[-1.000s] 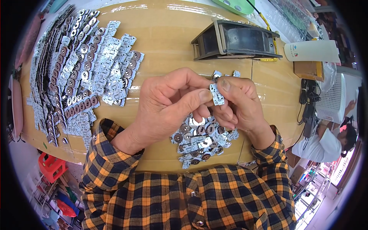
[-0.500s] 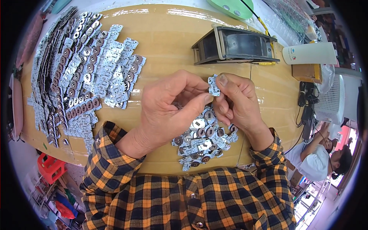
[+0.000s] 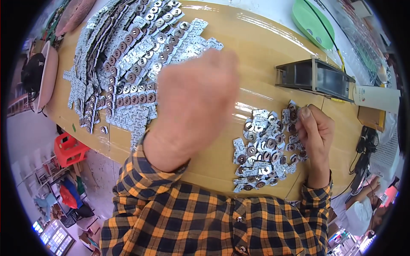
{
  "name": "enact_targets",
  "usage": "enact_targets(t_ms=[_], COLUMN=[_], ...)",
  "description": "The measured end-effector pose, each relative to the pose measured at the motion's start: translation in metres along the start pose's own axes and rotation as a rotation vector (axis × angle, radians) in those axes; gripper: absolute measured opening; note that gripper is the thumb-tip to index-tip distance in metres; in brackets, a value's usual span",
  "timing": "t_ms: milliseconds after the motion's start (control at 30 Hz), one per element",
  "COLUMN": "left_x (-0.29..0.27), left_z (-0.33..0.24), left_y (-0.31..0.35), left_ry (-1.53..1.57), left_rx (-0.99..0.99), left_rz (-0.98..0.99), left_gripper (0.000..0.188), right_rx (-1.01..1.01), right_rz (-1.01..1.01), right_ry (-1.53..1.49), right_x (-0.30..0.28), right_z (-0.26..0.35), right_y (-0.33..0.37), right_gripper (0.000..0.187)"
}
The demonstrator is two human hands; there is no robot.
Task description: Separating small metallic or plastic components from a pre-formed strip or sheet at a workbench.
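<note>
My left hand (image 3: 192, 106) is raised over the table beside the large stack, its fingers curled but smeared by motion. Whether it holds anything cannot be seen. My right hand (image 3: 317, 133) is closed in a pinch at the right edge of a loose pile of small circuit boards (image 3: 265, 155). At its thumb tip is a small board (image 3: 292, 112) with a brown disc, partly hidden by the fingers. Many pile pieces carry round brown or silvery discs. The large stack of circuit board strips (image 3: 136, 55), with rows of similar discs, lies at the left.
A black box-shaped fan (image 3: 316, 77) stands at the back right, near a white cup (image 3: 378, 98) and a green tray (image 3: 314, 25). Black cables (image 3: 366, 141) lie at the table's right side. A red stool (image 3: 70, 149) stands at lower left; another person (image 3: 361, 215) is at right.
My hands have parted: the left moved up toward the large stack, the right went to the loose pile's right edge. The board held between them is out of sight. The view has shifted left.
</note>
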State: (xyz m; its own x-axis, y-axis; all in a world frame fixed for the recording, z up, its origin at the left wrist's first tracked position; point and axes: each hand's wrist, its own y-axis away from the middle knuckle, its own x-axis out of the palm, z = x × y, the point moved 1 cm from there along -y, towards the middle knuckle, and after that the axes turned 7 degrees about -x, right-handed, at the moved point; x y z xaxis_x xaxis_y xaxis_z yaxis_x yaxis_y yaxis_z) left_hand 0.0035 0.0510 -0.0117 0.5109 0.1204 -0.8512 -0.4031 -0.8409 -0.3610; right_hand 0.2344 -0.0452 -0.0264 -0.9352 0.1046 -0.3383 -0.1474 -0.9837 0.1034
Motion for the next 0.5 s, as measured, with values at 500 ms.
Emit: enact_targets(t_ms=[500], left_x=[-0.003], left_z=[-0.011], left_y=[0.007], left_ry=[1.094], left_rx=[-0.327], left_rz=[0.614], left_gripper=[0.015], right_rx=[0.012], right_rz=[0.077], right_ry=[-0.237], right_x=[0.000], right_z=[0.009], right_y=[0.009], right_gripper=[0.036])
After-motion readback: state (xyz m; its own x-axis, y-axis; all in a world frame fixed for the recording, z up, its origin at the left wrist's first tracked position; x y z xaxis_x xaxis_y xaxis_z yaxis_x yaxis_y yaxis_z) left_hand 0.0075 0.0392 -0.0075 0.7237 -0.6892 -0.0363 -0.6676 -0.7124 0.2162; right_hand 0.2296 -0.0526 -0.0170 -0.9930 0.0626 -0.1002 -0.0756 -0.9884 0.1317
